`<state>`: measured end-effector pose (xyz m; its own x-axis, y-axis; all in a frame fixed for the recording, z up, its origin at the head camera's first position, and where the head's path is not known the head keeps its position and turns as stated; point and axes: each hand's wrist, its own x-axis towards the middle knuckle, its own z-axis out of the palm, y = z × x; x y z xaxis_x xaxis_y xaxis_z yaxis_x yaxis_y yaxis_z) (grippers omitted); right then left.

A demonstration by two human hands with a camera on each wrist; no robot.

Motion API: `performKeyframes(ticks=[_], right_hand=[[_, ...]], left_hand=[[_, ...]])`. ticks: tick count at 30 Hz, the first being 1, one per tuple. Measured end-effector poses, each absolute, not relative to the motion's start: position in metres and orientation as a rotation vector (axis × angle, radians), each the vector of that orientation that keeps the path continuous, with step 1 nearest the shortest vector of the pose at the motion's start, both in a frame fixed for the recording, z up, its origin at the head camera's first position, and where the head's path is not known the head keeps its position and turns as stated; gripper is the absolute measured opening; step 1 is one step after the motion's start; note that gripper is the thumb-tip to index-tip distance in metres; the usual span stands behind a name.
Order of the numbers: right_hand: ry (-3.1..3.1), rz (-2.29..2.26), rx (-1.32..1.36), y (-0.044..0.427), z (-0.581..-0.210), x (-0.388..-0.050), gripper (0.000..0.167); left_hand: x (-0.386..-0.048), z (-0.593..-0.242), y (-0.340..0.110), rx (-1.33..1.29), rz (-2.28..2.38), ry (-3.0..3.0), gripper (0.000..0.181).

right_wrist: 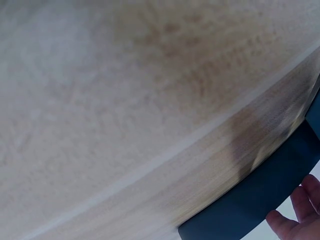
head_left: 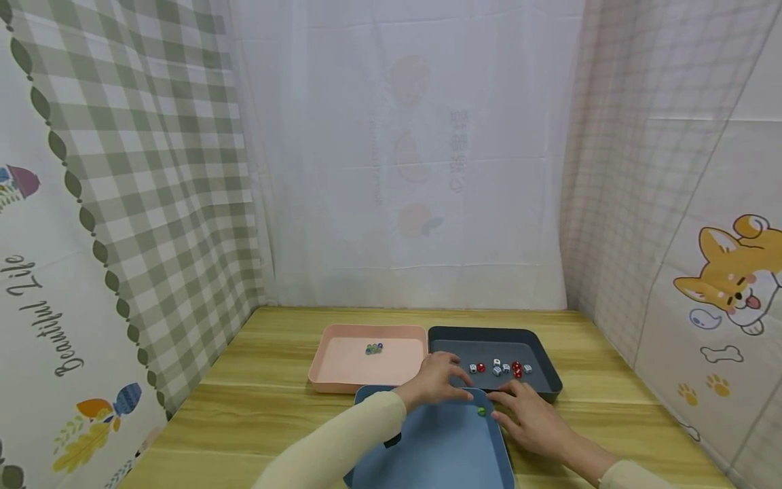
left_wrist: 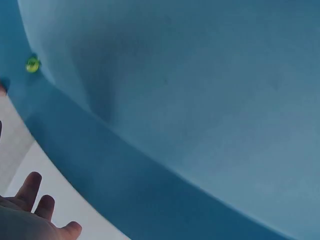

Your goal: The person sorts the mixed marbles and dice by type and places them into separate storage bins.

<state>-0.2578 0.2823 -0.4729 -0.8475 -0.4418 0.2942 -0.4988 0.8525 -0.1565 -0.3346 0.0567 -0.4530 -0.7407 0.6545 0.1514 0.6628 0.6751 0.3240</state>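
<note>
A blue tray (head_left: pixel 449 448) lies nearest the person, with a green marble (head_left: pixel 481 411) in its far right corner. My left hand (head_left: pixel 435 380) reaches over the tray's far rim, fingers spread and loosely bent, with the marble just right of its fingertips. In the left wrist view the marble (left_wrist: pixel 32 65) sits by the tray wall and the left fingers (left_wrist: pixel 44 206) hold nothing visible. My right hand (head_left: pixel 530 418) is at the outer right corner of the blue tray, fingers extended towards the rim; whether they touch it is unclear.
Behind stand a pink tray (head_left: pixel 342 356) with several marbles (head_left: pixel 374 349) and a dark tray (head_left: pixel 449 338) with several white and red dice (head_left: pixel 516 369). The trays sit close together on a wood-grain table (head_left: pixel 275 407). Cloth curtains (head_left: pixel 403 170) enclose the back and sides.
</note>
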Motion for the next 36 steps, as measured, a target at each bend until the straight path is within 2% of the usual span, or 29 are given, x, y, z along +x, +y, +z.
performKeyframes(ticks=[13, 27, 36], right_hand=[[-2.774, 0.328, 0.724, 0.283, -0.472, -0.258, 0.031], [-2.739, 0.343, 0.729, 0.283, -0.474, -0.257, 0.029], [-2.743, 0.337, 0.738, 0.283, -0.474, -0.257, 0.03]], left_hand=[[-0.325, -0.471, 0.075, -1.092, -0.379, -2.817, 0.016], [-0.322, -0.479, 0.085, -1.067, -0.259, -2.838, 0.018], [-0.32, -0.478, 0.087, -1.09, -0.224, -2.834, 0.012]])
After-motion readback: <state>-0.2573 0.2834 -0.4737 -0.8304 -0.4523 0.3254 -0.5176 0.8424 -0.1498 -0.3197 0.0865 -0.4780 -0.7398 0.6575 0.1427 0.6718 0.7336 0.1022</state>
